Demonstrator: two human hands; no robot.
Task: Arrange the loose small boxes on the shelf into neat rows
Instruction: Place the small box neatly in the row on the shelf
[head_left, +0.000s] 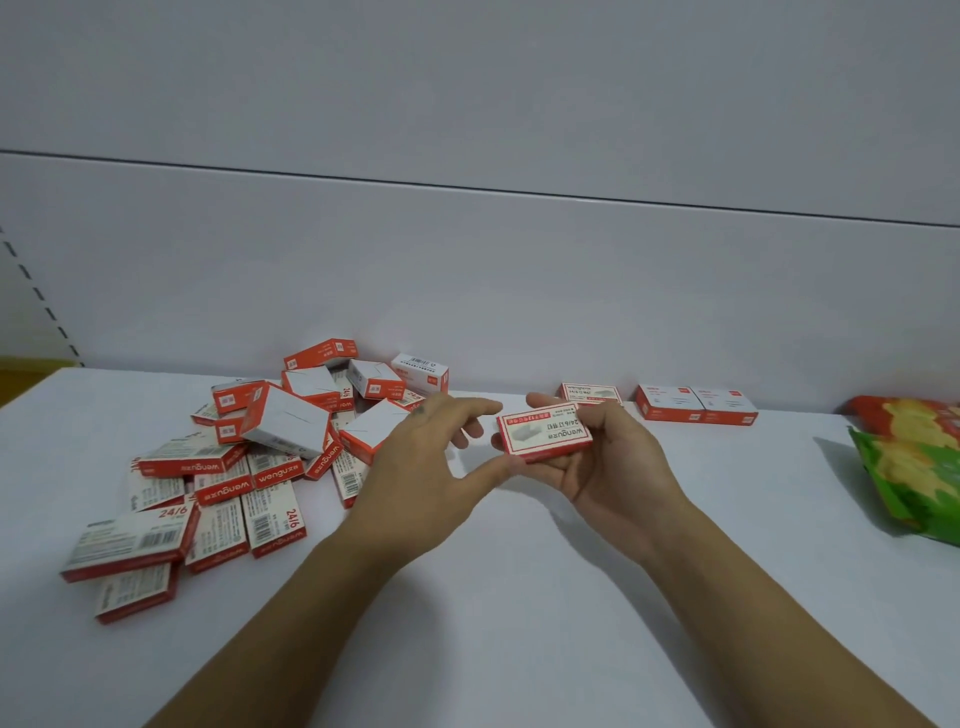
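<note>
Right hand (597, 457): palm up, fingers curled round box (545, 434).
Left hand (431, 457): spread, thumb at box's near corner.
Pile (249, 457): just left.
Shelf (519, 597): open stretch nearer than hands.

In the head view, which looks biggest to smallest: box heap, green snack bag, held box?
Box heap, largest.
Green snack bag next, though cut off by the frame edge.
Held box smallest, in the right hand.

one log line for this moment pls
right hand: holds box, print up | left hand: open, thumb at box | pile: jumbled at left | row: three boxes at back
</note>
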